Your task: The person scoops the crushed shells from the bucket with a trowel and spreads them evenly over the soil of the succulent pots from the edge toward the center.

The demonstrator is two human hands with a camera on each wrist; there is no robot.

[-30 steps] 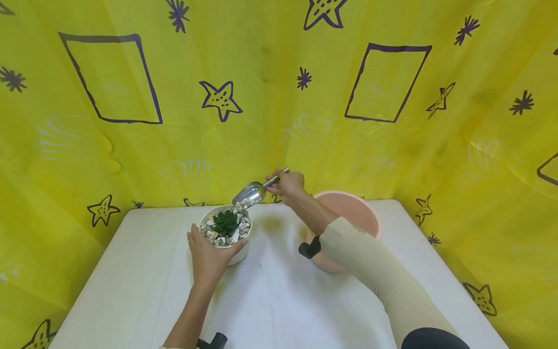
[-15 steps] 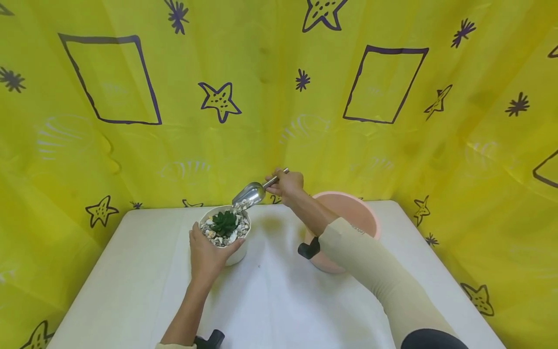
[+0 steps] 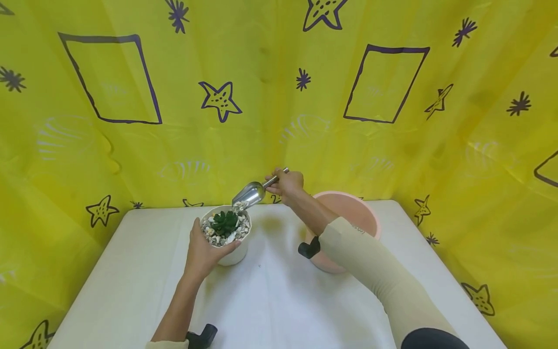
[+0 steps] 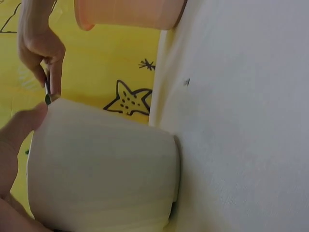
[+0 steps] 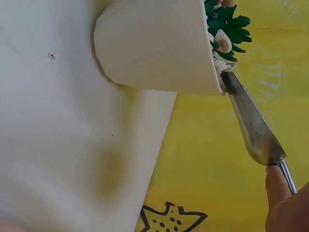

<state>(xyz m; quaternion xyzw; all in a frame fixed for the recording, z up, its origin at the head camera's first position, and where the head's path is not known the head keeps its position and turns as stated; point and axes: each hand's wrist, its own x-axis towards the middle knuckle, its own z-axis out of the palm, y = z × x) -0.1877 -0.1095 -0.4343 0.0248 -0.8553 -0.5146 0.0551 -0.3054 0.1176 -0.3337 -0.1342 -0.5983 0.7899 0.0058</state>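
Note:
A white flower pot (image 3: 233, 255) stands on the table, holding a green succulent (image 3: 224, 223) among small shells and stones (image 3: 213, 238). My left hand (image 3: 202, 254) grips its near left side, thumb along the front and fingers at the left rim. Above the far right rim, my right hand (image 3: 289, 184) holds the handle of a metal scoop (image 3: 250, 194). The scoop tilts down toward the pot, its lip at the rim in the right wrist view. A few shells and stones (image 3: 240, 207) lie at the lip. Part of my left fingers is hidden behind the pot.
A pink tub (image 3: 344, 206) stands to the right, partly covered by my right forearm. White cloth covers the table (image 3: 279, 310). A yellow curtain (image 3: 261, 140) with starfish drawings hangs right behind the table's back edge. A tiny speck (image 3: 259, 265) lies on the cloth.
Fewer shells and stones show in the scoop, as they have slid toward the pot. My left hand has shifted slightly left and down around the pot. My right hand has hardly moved.

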